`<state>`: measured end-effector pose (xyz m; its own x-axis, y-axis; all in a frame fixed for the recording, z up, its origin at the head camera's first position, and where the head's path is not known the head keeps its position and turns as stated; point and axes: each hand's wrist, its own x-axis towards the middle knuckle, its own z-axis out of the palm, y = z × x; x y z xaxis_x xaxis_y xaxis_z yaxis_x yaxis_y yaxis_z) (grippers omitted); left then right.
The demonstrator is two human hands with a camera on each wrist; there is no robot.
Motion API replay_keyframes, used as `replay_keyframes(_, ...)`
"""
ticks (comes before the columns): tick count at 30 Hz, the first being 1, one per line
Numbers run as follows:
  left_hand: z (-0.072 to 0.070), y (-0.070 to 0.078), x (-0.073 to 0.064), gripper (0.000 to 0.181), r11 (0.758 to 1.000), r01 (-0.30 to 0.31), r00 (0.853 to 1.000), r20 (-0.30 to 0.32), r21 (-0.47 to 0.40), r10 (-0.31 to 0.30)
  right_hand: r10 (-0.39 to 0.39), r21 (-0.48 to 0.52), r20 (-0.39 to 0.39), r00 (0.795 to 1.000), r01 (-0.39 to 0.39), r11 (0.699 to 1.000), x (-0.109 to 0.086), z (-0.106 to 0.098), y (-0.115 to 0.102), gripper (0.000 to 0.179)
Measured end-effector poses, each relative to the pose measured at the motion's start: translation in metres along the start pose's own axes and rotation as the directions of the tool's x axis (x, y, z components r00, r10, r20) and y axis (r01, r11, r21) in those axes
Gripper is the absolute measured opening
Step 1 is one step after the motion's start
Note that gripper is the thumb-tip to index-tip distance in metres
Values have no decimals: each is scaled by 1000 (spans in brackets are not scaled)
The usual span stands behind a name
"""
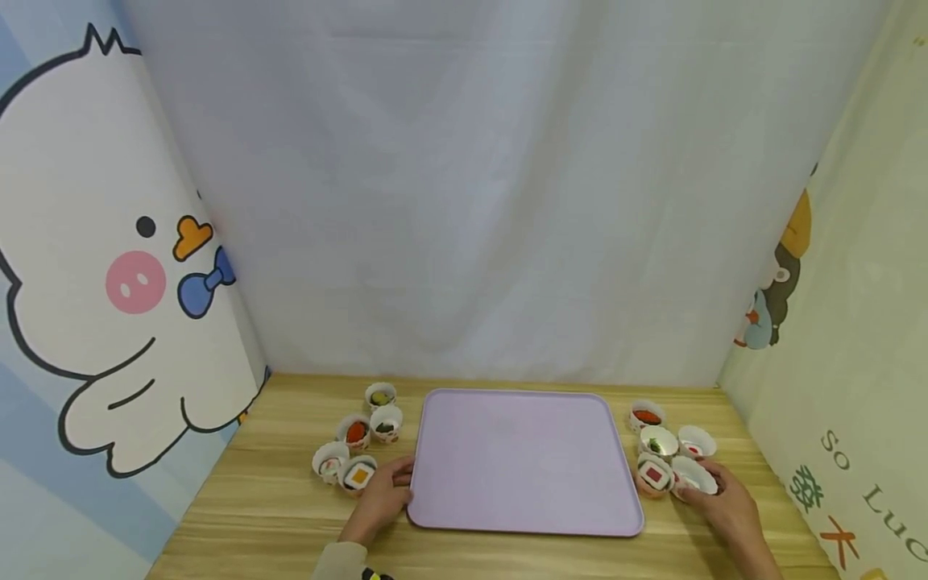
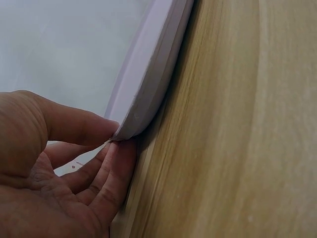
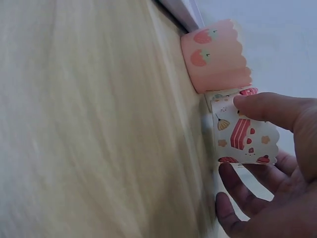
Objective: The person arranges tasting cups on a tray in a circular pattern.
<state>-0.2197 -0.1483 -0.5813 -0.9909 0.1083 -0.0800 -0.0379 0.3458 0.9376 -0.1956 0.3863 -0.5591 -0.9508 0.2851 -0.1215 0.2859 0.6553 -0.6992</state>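
A pale lilac tray (image 1: 525, 461) lies on the table. My left hand (image 1: 384, 495) is at its front left side; in the left wrist view the thumb (image 2: 84, 126) and fingers pinch the tray rim (image 2: 143, 94). My right hand (image 1: 728, 507) grips a white paper baking cup (image 3: 245, 131) printed with cake slices, thumb on one side and fingers on the other. That cup stands at the front of the right-hand group, beside a pink strawberry-print cup (image 3: 218, 57) that holds a white square piece with a red centre (image 1: 656, 475).
Behind the held cup stand more paper cups, one with red filling (image 1: 647, 416), one with a green bit (image 1: 658, 443). Several similar cups (image 1: 355, 432) are grouped left of the tray. A white curtain (image 1: 471, 201) hangs behind the wooden table (image 1: 275, 515), with printed cloths at both sides.
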Motion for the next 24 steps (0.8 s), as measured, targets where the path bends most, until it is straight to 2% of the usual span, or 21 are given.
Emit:
replay_keyframes(6, 0, -1, 1, 63, 1000, 13, 1000, -5, 21, -13, 24, -9, -7, 1000, -24, 1000, -7, -12, -4, 74)
replay_keyframes(13, -1, -1, 2, 64, 999, 20, 1000, -9, 33, -20, -5, -36, -14, 1000, 5, 999, -14, -30, -19, 75)
replay_keyframes(21, 0, -1, 1, 62, 999, 19, 1000, -14, 37, -19, -57, 42, 41, 998, 55, 998, -23, -41, -42, 79)
replay_keyframes(24, 1, -2, 2, 61, 999, 17, 1000, -8, 40, -17, -86, 71, 40, 996, 83, 994, -25, -41, -52, 79)
